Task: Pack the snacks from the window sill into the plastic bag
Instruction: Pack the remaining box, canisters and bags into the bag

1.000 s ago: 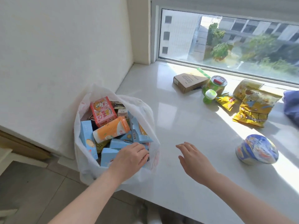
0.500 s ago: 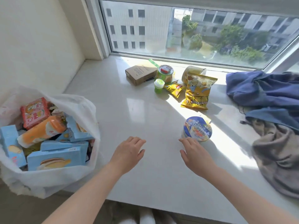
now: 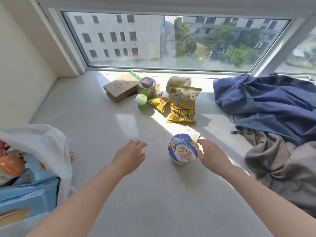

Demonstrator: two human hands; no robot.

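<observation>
- Window sill [image 3: 102, 134], pale and glossy, seen from above, with sunlight across its far half.
- Left hand [image 3: 130, 154] hovers over the sill to the left of a noodle cup [image 3: 183, 151]. It is apart from the cup, with fingers loosely relaxed and nothing in its grasp.
- Right hand [image 3: 210, 154] is at the cup's right side. Its fingers are fairly straight and the fingertips touch the edge of the lid, not wrapped round it.
- The noodle cup stands upright between the two hands, near the middle of the sill, and has a blue printed lid. A flat yellow packet [image 3: 193, 133] lies just behind it.
- Plastic bag [image 3: 42, 139], white and open, sits at the left end of the sill, well apart from the cup. Inside are blue boxes [image 3: 25, 199] and an orange packet [image 3: 10, 165].
- Near the window lie a cardboard box [image 3: 121, 88], a green tub [image 3: 147, 88], a small green cup [image 3: 141, 100], a small yellow packet [image 3: 159, 103] and a large yellow chip bag [image 3: 183, 105].
- At the right, a blue cloth [image 3: 265, 103] is heaped beside a grey cloth [image 3: 282, 165].
</observation>
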